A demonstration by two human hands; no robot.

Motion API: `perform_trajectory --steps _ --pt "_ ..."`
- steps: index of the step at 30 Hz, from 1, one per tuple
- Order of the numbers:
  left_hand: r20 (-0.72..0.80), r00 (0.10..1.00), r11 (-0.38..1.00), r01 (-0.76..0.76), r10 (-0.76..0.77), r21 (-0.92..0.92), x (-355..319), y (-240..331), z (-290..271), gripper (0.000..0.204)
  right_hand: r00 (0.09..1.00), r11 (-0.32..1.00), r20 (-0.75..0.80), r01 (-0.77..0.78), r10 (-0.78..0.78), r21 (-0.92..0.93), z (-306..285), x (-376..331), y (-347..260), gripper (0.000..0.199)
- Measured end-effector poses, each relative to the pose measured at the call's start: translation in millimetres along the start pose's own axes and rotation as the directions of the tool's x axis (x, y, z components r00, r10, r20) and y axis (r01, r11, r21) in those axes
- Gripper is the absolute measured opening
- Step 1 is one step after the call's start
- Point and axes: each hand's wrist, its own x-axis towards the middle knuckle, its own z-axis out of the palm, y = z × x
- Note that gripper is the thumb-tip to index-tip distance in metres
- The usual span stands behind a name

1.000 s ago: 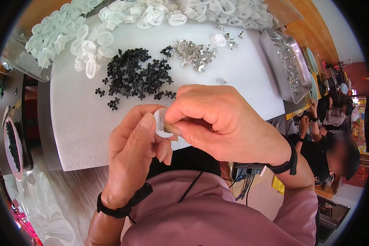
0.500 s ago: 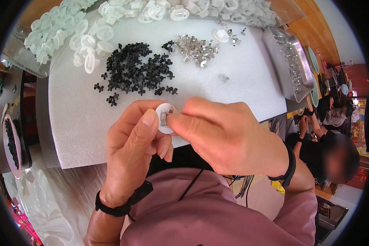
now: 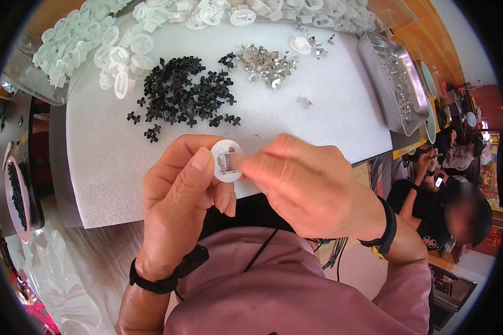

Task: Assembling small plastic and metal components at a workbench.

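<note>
My left hand [image 3: 176,184] pinches a round white plastic part [image 3: 222,175] between thumb and fingers, near the front edge of the white foam sheet [image 3: 112,190]. A small metal clip [image 3: 225,162] shows in the slot of that part. Close against its right side are the curled fingers of my right hand [image 3: 307,187]. Motion smears those fingertips, so what they hold, if anything, is hidden. Beyond the hands lie a heap of black cross-shaped pieces [image 3: 187,92] and a smaller pile of shiny metal clips [image 3: 265,64].
White plastic parts [image 3: 72,47] are heaped along the far side. A metal tray [image 3: 369,67] with clips stands at the right. On the left is a pink-rimmed plate [image 3: 25,231] of black pieces. Another person [image 3: 425,201] sits at the right, near a lit phone [image 3: 439,180].
My right fingertips have drawn slightly back to the right from the white part, and more of the metal clip shows. My left hand has barely moved. At right, the other person's hands have shifted.
</note>
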Motion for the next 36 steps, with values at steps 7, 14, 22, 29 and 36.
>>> perform_trajectory --steps 7,14,22,29,36 --pt "-0.003 0.999 0.995 -0.053 0.053 0.079 -2.7 -1.1 -0.6 0.03 0.956 0.879 -0.038 -0.251 0.29 0.405 4.3 16.6 -11.4 0.016" --pt "-0.025 0.996 0.99 -0.084 0.088 0.117 -2.8 -3.4 0.8 0.029 0.93 0.873 -0.101 -0.288 0.353 0.393 11.6 17.7 -14.2 0.014" --pt "-0.064 0.989 0.978 -0.122 0.134 0.171 -4.6 -5.2 3.3 0.03 0.919 0.847 -0.055 -0.335 0.391 0.413 10.2 19.1 -18.4 0.009" --pt "-0.076 0.988 0.98 -0.123 0.136 0.153 -5.6 -4.9 3.0 0.03 0.872 0.697 0.073 -0.435 0.484 0.57 12.7 12.6 -18.0 0.004" --pt "-0.076 0.988 0.986 -0.125 0.134 0.112 -6.7 -4.9 2.5 0.029 0.84 0.608 0.145 -0.486 0.522 0.628 8.6 15.1 -20.2 0.005"
